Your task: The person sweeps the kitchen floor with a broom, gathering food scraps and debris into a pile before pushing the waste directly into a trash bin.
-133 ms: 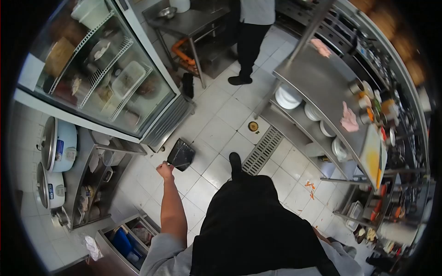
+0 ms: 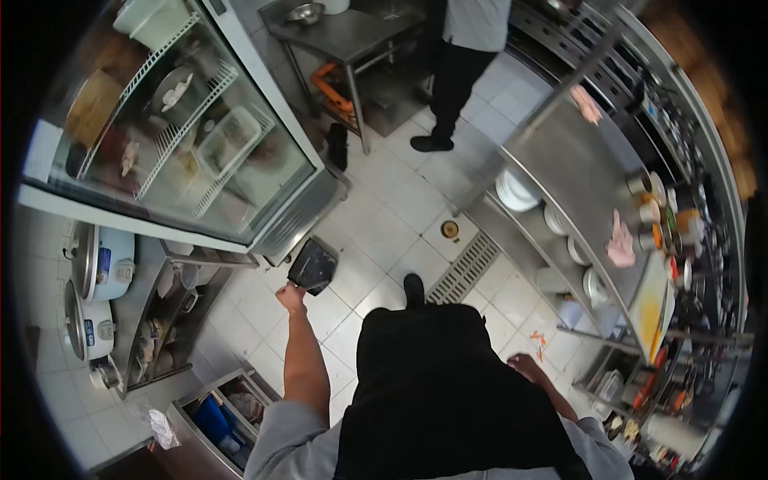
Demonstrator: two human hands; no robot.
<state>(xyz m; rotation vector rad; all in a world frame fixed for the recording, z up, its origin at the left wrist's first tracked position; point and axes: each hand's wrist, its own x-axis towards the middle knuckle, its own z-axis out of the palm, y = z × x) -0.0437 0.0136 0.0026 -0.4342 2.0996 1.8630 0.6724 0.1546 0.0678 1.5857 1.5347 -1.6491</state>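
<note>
My left hand (image 2: 292,296) is closed at the near edge of a black dustpan-like container (image 2: 313,266), held above the tiled floor beside the glass-door fridge. What it grips looks like that container's edge or handle. On the other side of my black apron, my right hand (image 2: 522,365) is partly curled, and its fingers are too small to read clearly. Orange scraps (image 2: 538,344) lie on the floor just beyond it.
A glass-door fridge (image 2: 276,232) stands at the left, above rice cookers (image 2: 112,260). A steel counter (image 2: 560,160) with plates below runs along the right. Another person (image 2: 468,72) stands at the top. A floor drain (image 2: 464,268) lies ahead.
My right hand has come into view from beside the apron. The surroundings at the top and right have shifted rightward in view. My left hand still keeps hold at the black container.
</note>
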